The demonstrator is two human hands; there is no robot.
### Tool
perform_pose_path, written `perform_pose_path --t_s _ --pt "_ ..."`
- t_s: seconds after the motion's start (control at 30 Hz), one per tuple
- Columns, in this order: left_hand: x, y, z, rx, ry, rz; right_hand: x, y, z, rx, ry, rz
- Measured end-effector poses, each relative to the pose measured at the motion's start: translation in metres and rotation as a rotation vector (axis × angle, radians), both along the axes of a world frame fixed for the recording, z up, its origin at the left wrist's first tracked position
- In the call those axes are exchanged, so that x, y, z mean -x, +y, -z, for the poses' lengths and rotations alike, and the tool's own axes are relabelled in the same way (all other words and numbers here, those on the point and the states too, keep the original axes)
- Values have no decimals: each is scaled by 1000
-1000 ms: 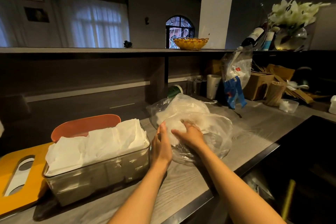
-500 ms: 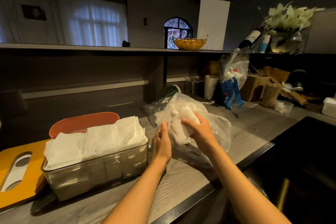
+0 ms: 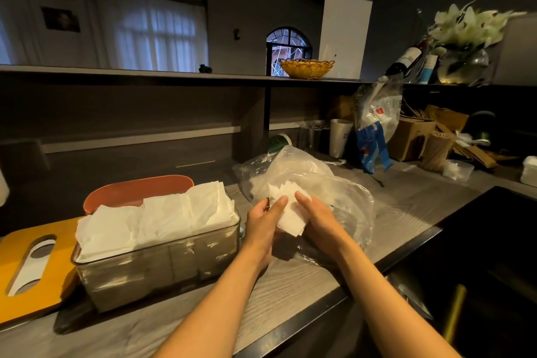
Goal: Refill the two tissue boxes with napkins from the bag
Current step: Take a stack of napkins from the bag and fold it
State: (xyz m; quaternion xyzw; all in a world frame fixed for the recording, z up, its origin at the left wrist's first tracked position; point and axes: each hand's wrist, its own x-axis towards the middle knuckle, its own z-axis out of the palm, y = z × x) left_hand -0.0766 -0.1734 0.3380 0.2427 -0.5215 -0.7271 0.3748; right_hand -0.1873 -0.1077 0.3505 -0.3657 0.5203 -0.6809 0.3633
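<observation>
Both hands met over the counter [image 3: 290, 293], the left hand [image 3: 263, 227] and the right hand [image 3: 318, 222] cupping a small stack of white napkins [image 3: 289, 212] between them. Left fingers lay along the near side of the stack with the thumb behind it; the right palm pressed the far side, fingers fairly straight. Whether the right fingers curled under the stack could not be told from this angle.

By size, the grey wood-grain counter came first, running from the lower left to a dark recessed area on the right. On it, left of the hands, stood the clear tissue box [image 3: 158, 261], lidless and heaped above its rim with folded white napkins [image 3: 157, 215]. Behind that box sat an orange box [image 3: 136, 190], only its rounded top showing. A yellow lid [image 3: 32, 264] with an oval slot lay flat at the far left, touching the clear box's end. Just behind the hands, the clear plastic bag [image 3: 316, 180] lay crumpled and open on the counter, more white paper showing inside it.

Further back were a cardboard box [image 3: 412, 136], a white cup [image 3: 340, 136] and, on the shelf above, a yellow basket [image 3: 306, 68].
</observation>
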Motion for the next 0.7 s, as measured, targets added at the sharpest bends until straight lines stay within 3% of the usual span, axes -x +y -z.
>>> perform_pose_path --t_s 0.13,0.27,0.43,0.53,0.7 --pt "-2 1 1 -32 33 40 5 -1 3 9 40 118" --pt "-3 -1 1 -75 113 -47 6 2 1 63 -187 107" --pt "-2 3 3 -38 66 2 0 6 4 -28 -61 -54" --pt "-1 2 5 -60 13 49 1 9 4 16 -13 25" --pt "-2 4 1 -267 127 180 2 8 3 102 27 150"
